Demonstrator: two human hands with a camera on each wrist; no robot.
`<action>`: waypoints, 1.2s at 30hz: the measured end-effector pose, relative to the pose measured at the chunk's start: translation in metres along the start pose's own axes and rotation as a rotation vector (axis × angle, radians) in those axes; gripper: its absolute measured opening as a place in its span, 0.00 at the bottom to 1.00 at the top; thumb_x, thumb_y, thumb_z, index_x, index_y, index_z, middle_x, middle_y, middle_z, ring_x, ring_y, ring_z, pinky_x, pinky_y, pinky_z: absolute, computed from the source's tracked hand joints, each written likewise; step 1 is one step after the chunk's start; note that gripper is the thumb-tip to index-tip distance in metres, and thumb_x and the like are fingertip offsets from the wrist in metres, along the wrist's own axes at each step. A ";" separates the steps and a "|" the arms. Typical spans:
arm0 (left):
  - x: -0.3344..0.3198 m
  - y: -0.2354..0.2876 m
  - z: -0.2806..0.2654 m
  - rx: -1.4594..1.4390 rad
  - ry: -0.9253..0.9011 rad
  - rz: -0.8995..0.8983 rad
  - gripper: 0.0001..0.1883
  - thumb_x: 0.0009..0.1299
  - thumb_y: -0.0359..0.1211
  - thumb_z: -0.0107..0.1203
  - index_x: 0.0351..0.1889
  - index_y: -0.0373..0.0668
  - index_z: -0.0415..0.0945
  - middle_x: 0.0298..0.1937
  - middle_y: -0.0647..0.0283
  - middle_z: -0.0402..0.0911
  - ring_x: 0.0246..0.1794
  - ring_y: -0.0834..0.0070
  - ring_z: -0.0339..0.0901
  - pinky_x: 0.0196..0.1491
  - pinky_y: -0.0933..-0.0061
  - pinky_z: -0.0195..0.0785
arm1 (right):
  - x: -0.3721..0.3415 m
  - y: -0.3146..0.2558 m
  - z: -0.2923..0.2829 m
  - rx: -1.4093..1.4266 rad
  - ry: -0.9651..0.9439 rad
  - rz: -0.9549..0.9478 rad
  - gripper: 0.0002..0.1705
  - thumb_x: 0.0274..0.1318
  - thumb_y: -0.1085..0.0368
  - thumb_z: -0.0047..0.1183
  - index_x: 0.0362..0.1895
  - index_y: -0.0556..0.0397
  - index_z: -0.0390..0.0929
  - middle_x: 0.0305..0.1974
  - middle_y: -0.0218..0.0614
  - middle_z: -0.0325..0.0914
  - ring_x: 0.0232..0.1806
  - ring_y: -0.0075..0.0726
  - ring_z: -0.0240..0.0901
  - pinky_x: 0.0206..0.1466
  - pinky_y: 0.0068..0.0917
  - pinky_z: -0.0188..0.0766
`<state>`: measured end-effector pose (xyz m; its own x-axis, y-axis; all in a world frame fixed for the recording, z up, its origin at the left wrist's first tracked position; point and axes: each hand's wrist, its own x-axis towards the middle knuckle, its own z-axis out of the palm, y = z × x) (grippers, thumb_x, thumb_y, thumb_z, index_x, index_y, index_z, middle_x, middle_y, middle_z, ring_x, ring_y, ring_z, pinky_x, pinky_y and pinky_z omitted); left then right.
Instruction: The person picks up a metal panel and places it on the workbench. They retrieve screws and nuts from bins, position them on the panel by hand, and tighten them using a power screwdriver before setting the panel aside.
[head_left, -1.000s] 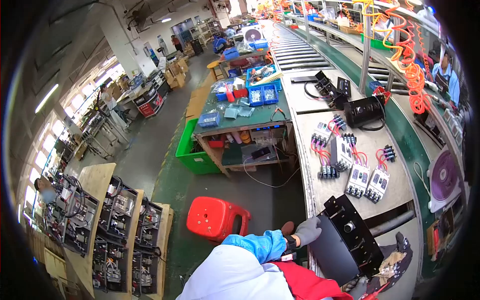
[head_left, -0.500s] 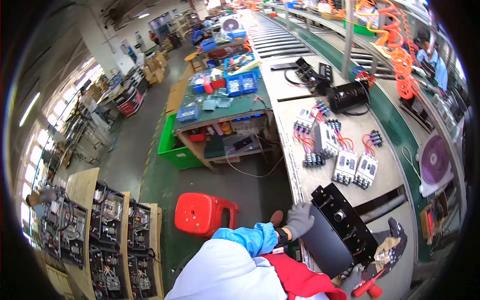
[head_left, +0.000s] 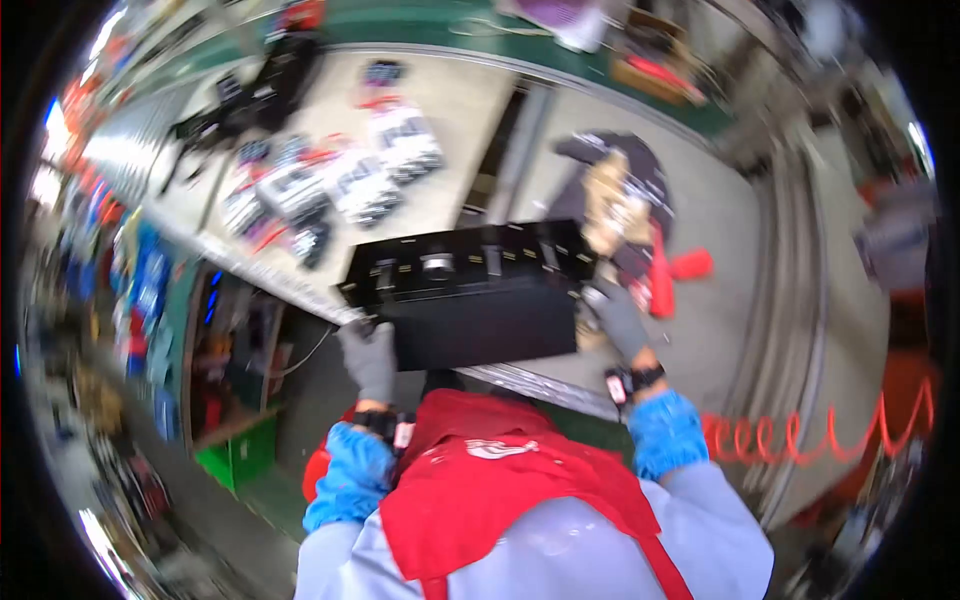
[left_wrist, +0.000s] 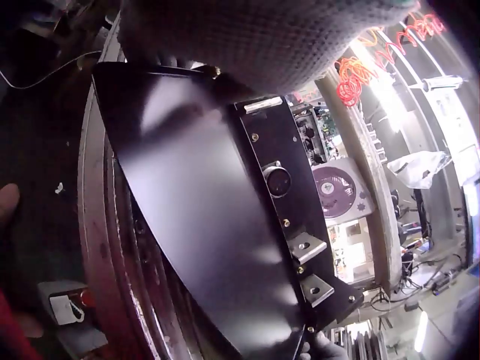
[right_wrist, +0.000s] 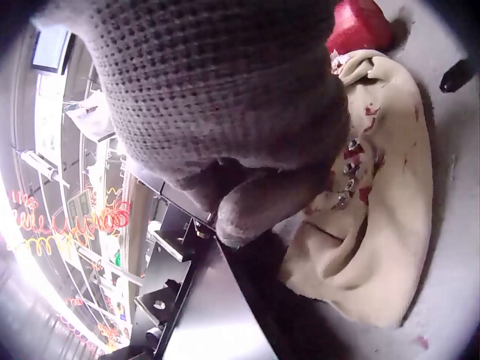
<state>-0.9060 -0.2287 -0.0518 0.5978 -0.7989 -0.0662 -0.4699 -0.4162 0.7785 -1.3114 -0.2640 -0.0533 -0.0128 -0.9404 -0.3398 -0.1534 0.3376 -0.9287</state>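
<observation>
A bent black metal panel [head_left: 480,335], with a round fitting and small brackets along its upright face, lies across the front of the bench before me. My gloved left hand [head_left: 370,360] grips its left end. At the opposite end, my gloved right hand [head_left: 617,318] holds the corner; the right wrist view shows the thumb [right_wrist: 251,214] pressed on the panel's edge. Round fitting [left_wrist: 277,180] and brackets [left_wrist: 307,246] show clearly in the left wrist view. Beside the right hand lies a beige cloth [right_wrist: 390,225] with several small metal screws on it.
A red-handled tool [head_left: 660,275] lies by the cloth. Several white circuit breakers [head_left: 350,185] with red wires sit on the bench at the left. A dark roller gap [head_left: 495,150] crosses the worktop. Red coiled hose [head_left: 800,435] hangs at the right.
The head view has swung right and down onto the panel, which now appears crosswise and level. Both hands are still at its ends, and the right hand now shows fully.
</observation>
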 end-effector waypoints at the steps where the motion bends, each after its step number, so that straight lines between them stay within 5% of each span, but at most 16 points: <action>1: -0.003 0.019 -0.003 0.039 -0.024 -0.079 0.23 0.61 0.37 0.65 0.50 0.36 0.71 0.41 0.59 0.77 0.41 0.69 0.75 0.49 0.65 0.69 | -0.001 -0.003 -0.002 0.036 0.002 0.069 0.13 0.64 0.59 0.51 0.44 0.55 0.79 0.28 0.28 0.76 0.24 0.20 0.70 0.27 0.22 0.68; 12: -0.003 0.025 -0.004 0.137 -0.047 -0.063 0.23 0.62 0.32 0.65 0.52 0.35 0.70 0.40 0.61 0.77 0.40 0.72 0.75 0.48 0.69 0.71 | 0.004 -0.002 -0.003 0.107 0.026 0.222 0.17 0.65 0.55 0.52 0.37 0.57 0.81 0.25 0.31 0.78 0.17 0.23 0.70 0.22 0.22 0.68; 18: -0.004 0.020 -0.002 -0.022 -0.034 -0.094 0.24 0.64 0.35 0.63 0.54 0.32 0.70 0.46 0.56 0.77 0.45 0.68 0.74 0.53 0.68 0.67 | -0.001 -0.001 -0.010 0.323 0.067 0.167 0.17 0.65 0.57 0.52 0.44 0.59 0.81 0.29 0.31 0.80 0.24 0.22 0.74 0.27 0.21 0.71; 30: 0.004 0.010 -0.006 -0.088 -0.138 -0.070 0.30 0.63 0.26 0.61 0.64 0.29 0.67 0.41 0.65 0.75 0.38 0.79 0.70 0.44 0.78 0.67 | 0.013 0.014 -0.001 -0.168 0.067 0.018 0.14 0.63 0.59 0.53 0.41 0.58 0.81 0.29 0.33 0.79 0.25 0.24 0.74 0.28 0.22 0.71; 32: 0.003 0.014 -0.007 -0.053 -0.163 -0.086 0.30 0.62 0.26 0.60 0.64 0.28 0.67 0.43 0.63 0.75 0.40 0.76 0.70 0.48 0.76 0.67 | 0.007 0.000 -0.007 -0.037 0.007 0.151 0.14 0.63 0.59 0.52 0.42 0.58 0.81 0.29 0.33 0.79 0.25 0.24 0.74 0.28 0.23 0.71; 36: 0.005 0.011 -0.005 -0.126 -0.117 -0.057 0.30 0.62 0.24 0.61 0.63 0.30 0.69 0.35 0.71 0.72 0.32 0.83 0.67 0.37 0.81 0.65 | 0.005 -0.011 -0.013 0.017 -0.066 0.220 0.14 0.63 0.60 0.52 0.43 0.57 0.81 0.29 0.34 0.79 0.24 0.25 0.74 0.28 0.25 0.72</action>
<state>-0.9051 -0.2350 -0.0400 0.5384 -0.8236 -0.1785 -0.3484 -0.4104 0.8427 -1.3227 -0.2728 -0.0432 0.0205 -0.8393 -0.5432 -0.1377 0.5358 -0.8330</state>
